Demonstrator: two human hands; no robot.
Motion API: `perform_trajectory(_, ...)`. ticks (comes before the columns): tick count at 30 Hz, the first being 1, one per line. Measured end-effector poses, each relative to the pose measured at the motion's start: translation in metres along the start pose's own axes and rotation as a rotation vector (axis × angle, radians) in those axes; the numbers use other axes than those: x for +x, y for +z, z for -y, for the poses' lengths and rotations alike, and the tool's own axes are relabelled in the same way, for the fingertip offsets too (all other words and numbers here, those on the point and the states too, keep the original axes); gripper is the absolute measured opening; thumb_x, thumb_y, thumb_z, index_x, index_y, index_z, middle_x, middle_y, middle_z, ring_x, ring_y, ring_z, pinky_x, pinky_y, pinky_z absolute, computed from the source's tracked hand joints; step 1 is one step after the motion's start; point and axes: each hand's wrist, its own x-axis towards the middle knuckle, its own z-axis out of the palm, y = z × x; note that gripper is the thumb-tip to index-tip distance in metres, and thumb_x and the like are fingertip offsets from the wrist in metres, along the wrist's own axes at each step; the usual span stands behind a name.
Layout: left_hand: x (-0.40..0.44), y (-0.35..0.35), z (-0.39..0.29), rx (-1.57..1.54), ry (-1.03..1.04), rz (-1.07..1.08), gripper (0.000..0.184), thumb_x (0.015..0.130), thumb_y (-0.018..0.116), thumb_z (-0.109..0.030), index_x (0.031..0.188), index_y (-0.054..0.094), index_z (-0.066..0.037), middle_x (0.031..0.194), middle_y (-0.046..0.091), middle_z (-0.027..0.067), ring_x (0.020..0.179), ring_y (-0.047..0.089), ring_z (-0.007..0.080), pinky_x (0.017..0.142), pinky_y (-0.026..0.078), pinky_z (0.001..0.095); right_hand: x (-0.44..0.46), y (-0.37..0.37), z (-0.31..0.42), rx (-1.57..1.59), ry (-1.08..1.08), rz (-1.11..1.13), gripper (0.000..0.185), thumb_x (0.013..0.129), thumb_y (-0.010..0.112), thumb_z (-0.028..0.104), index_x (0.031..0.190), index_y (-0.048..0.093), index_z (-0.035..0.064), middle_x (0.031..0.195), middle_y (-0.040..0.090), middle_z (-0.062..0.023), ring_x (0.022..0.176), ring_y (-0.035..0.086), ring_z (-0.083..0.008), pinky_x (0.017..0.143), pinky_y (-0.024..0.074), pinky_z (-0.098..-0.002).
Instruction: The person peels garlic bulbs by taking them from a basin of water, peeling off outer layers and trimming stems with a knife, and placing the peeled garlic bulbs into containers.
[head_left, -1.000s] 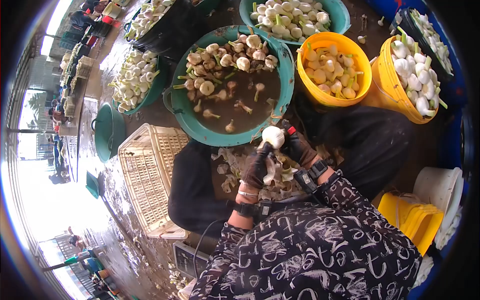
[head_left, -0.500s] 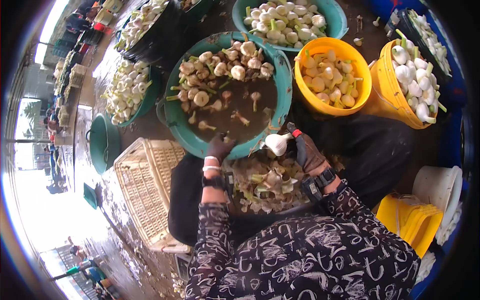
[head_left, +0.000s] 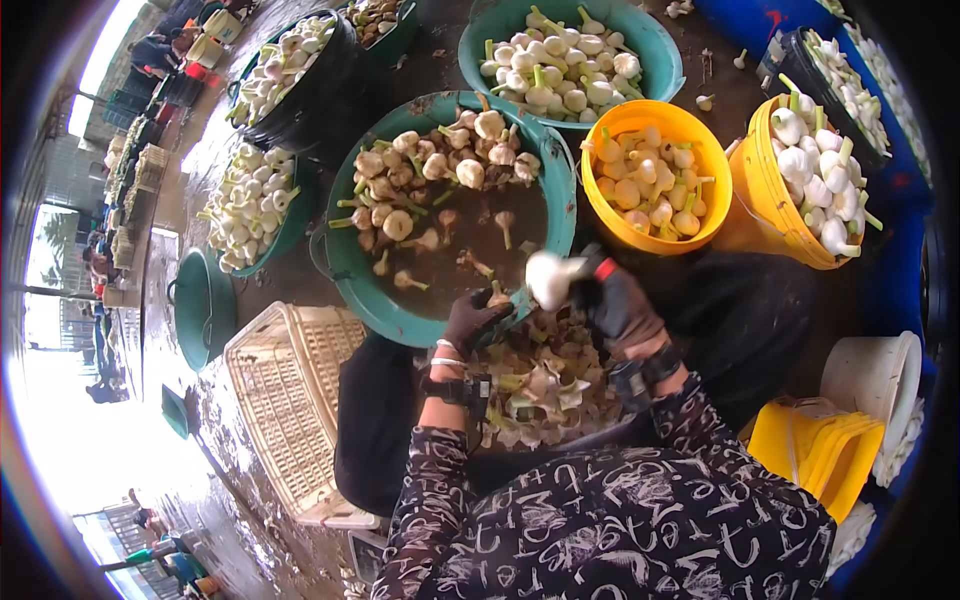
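So from my end of the feed, starting at the left: one green bucket tipped toward me, then one pale lattice crate lying on the floor, long side running near to far.

Middle is one big green tub of murky water, unpeeled garlic heaped on its far side; too piled up for me to count. The left hand is at its near rim, gloved fingers closed on one small brownish bulb. Mostly covered, so I can't tell which way that one points.

Just right of that I've got one white garlic bulb by the tub's near right rim. Round end points left, stem goes right, long axis pretty much crosswise. It's kinda blurry, but the right hand has its fingers clamped on the stem. One heap of peelings sits below, between the knees.

Further right, two yellow buckets of bulbs stand side by side.
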Motion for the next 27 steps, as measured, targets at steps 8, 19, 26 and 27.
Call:
perform_trajectory(8, -0.094, 0.047, -0.077, -0.106, 0.342, -0.125, 0.039, 0.069, 0.078, -0.015, 0.099, 0.062, 0.003, 0.089, 0.065, 0.0058, 0.08, 0.058, 0.0098, 0.072, 0.049, 0.0254, -0.021, 0.01, -0.019, -0.719, -0.294, 0.088, 0.025, 0.086, 0.058, 0.027, 0.091, 0.063, 0.0031, 0.084, 0.065, -0.0053, 0.07, 0.058, -0.0147, 0.063, 0.0482, -0.0286)
perform_trajectory(19, -0.124, 0.052, -0.079, -0.183, 0.353, -0.234, 0.035, 0.068, 0.078, -0.011, 0.094, 0.06, 0.002, 0.087, 0.065, 0.0072, 0.079, 0.06, 0.0122, 0.074, 0.049, 0.0267, -0.049, 0.023, -0.029, -0.521, 0.006, 0.18, 0.02, 0.088, 0.056, 0.019, 0.093, 0.063, 0.0016, 0.078, 0.063, -0.0021, 0.062, 0.056, -0.0128, 0.056, 0.0462, -0.0292)
perform_trajectory(26, -0.121, 0.07, -0.06, -0.222, 0.372, -0.248, 0.045, 0.067, 0.078, -0.012, 0.104, 0.056, 0.002, 0.091, 0.064, 0.008, 0.082, 0.061, 0.0149, 0.074, 0.049, 0.0279, -0.058, 0.022, -0.042, -0.386, 0.159, 0.28, 0.027, 0.09, 0.05, 0.035, 0.087, 0.059, 0.0094, 0.068, 0.053, 0.0035, 0.054, 0.045, -0.0059, 0.049, 0.0353, -0.019)
perform_trajectory(27, -0.123, 0.064, -0.067, 0.007, 0.541, -0.43, 0.049, 0.067, 0.079, -0.013, 0.108, 0.055, 0.001, 0.094, 0.063, 0.0087, 0.084, 0.061, 0.0162, 0.074, 0.049, 0.0283, -0.057, 0.021, -0.037, -0.254, 0.38, 0.162, 0.028, 0.09, 0.05, 0.038, 0.086, 0.06, 0.0115, 0.067, 0.052, 0.0046, 0.053, 0.042, -0.0049, 0.049, 0.0327, -0.018)
